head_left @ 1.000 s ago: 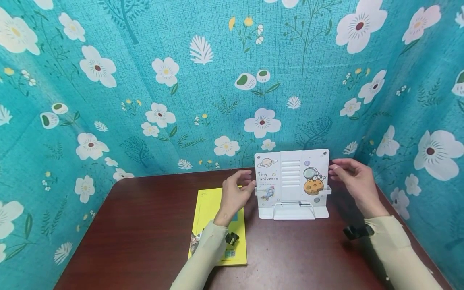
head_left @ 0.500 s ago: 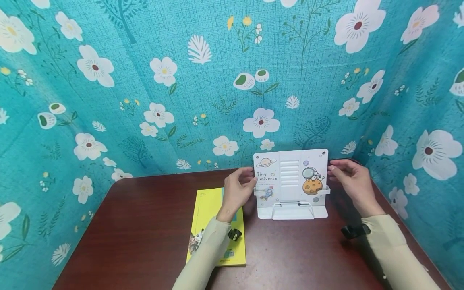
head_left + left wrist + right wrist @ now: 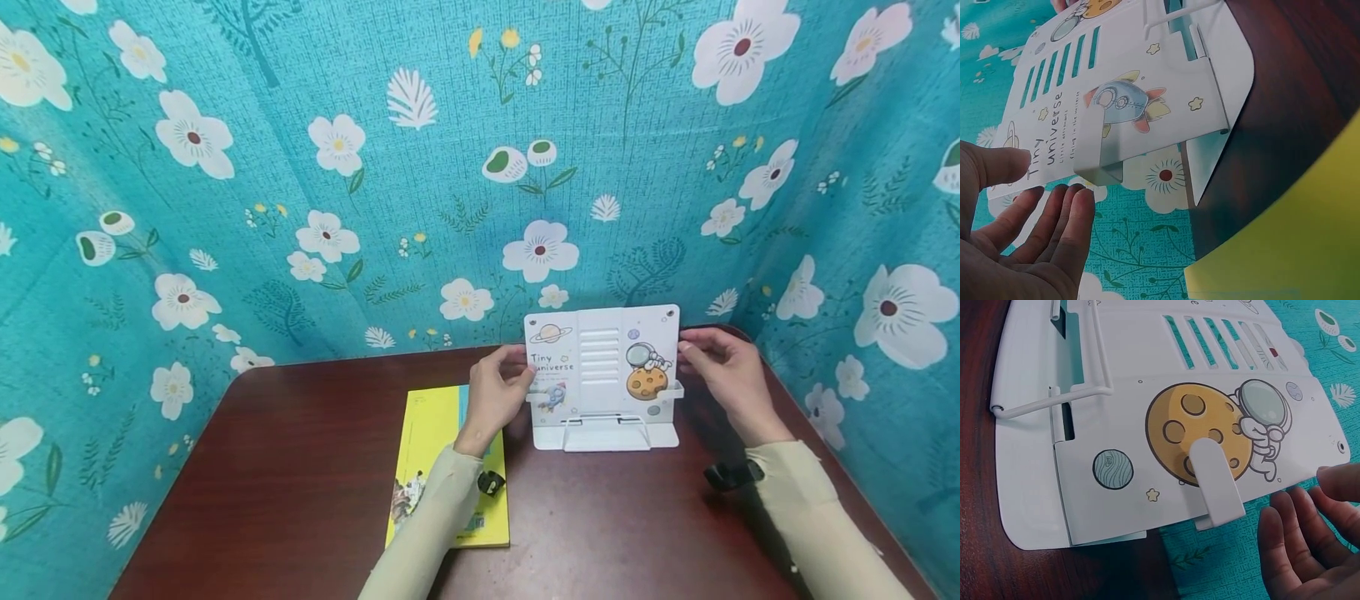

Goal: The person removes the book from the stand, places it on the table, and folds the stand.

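A white metal book stand [image 3: 597, 400] stands upright at the back right of the table. It bears a "Tiny universe" print, a rocket [image 3: 1124, 103] and an astronaut on an orange moon [image 3: 1175, 419]. At its left edge, my left hand [image 3: 497, 392] pinches the panel, thumb over the front face and fingers at the edge. My right hand [image 3: 731, 379] holds the opposite edge, its thumb [image 3: 1338, 481] near the upper corner and fingers behind. White side clips [image 3: 1217, 484] wrap the panel's sides. A wire page holder [image 3: 606, 427] crosses the bottom ledge.
Left of the stand, a yellow book [image 3: 420, 442] lies flat, partly under my left forearm. The dark red-brown table [image 3: 300, 475] backs onto a teal flowered cloth [image 3: 420, 200], which also hangs along both sides.
My left hand has shifted slightly right, and its thumb now overlaps the stand's front face. My right hand stays at the right edge. The book stand and yellow book look unmoved.
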Demonstrator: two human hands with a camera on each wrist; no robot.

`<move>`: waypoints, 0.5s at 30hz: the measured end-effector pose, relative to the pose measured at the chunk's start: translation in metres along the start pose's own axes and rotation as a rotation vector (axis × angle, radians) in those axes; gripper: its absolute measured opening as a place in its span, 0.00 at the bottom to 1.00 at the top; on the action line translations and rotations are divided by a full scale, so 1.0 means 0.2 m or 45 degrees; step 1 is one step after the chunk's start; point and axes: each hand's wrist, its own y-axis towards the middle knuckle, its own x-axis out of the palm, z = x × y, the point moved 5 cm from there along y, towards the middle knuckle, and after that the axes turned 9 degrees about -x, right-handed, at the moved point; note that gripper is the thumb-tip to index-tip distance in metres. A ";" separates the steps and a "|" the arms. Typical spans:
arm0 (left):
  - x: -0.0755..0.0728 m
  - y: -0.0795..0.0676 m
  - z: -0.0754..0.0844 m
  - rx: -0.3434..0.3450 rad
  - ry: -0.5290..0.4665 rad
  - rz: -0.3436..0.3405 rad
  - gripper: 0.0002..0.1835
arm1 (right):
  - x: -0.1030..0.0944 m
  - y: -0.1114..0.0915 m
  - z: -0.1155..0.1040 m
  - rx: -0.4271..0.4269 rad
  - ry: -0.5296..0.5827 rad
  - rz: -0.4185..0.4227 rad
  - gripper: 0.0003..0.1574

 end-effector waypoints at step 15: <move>0.02 0.01 -0.02 0.008 0.058 -0.007 0.15 | 0.03 0.00 0.03 -0.018 -0.029 -0.047 0.26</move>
